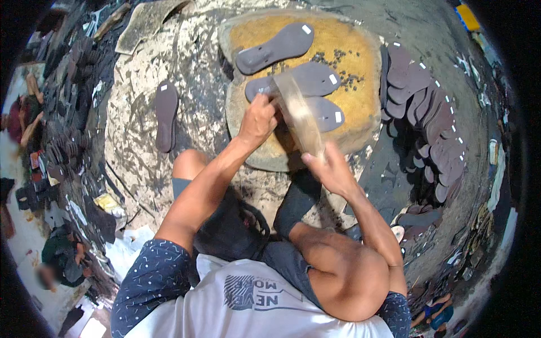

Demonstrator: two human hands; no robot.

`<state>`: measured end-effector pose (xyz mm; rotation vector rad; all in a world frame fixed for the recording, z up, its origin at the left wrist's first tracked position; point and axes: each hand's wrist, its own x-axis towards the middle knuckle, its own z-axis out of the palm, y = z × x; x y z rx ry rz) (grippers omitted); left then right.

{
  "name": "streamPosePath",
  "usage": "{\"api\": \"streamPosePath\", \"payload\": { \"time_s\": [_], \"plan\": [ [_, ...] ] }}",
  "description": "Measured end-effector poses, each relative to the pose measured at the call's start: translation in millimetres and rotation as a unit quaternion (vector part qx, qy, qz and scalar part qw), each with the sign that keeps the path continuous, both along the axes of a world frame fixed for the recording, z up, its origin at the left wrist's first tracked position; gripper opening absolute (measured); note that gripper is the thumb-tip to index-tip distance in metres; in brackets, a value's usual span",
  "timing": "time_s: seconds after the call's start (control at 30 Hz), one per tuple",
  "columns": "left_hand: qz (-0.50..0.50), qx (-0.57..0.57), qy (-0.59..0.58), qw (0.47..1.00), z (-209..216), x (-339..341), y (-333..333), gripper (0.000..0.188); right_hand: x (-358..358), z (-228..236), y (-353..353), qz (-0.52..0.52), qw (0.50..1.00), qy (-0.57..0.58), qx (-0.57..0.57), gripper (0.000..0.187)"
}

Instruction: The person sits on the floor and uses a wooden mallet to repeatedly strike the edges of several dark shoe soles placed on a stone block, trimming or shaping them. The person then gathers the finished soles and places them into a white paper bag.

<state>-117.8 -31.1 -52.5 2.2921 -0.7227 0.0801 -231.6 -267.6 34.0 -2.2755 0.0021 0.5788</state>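
My left hand (258, 120) is closed in a pinch at the heel end of a grey-brown shoe sole (311, 79). What its fingers grip is mostly hidden. In my right hand (329, 167) is a flat wooden bat (301, 115), blurred by motion, its upper end across that sole beside my left fingers. A second sole (329, 114) lies just nearer, partly covered by the bat. Farther away rests a third sole (277, 48), with small holes towards its heel. All three have a small white label at the toe and lie on a round yellowish block (360, 62).
Small black bits (352, 79) are scattered over the block. A single sole (166, 115) lies on the paint-stained ground to the left. Stacked soles (431, 121) curve along the right side. Dark scraps (73, 112) heap at far left, where other people sit.
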Motion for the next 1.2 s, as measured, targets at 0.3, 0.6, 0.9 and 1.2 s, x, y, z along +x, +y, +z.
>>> {"api": "streamPosePath", "payload": {
  "time_s": [0.3, 0.6, 0.9, 1.2],
  "plan": [
    [0.263, -0.402, 0.247, 0.841, 18.7, -4.9, -8.5, 0.027, -49.1, -24.5, 9.1, -0.291, 0.824, 0.243, 0.421, 0.045],
    [0.132, -0.122, 0.198, 0.963, 33.7, -37.7, -1.8, 0.026, -52.0, -15.7, 20.2, -0.302, 0.815, 0.231, 0.437, 0.045],
    [0.060, -0.047, 0.037, 0.996, 18.8, -34.4, 2.7, 0.019, -7.9, 109.0, -9.5, -0.247, 0.879, 0.131, 0.385, 0.043],
    [-0.012, -0.051, -0.059, 0.997, 9.2, -41.8, -8.2, 0.016, -60.1, -17.2, 3.7, -0.047, 0.996, -0.025, 0.070, 0.054]
  ]
}}
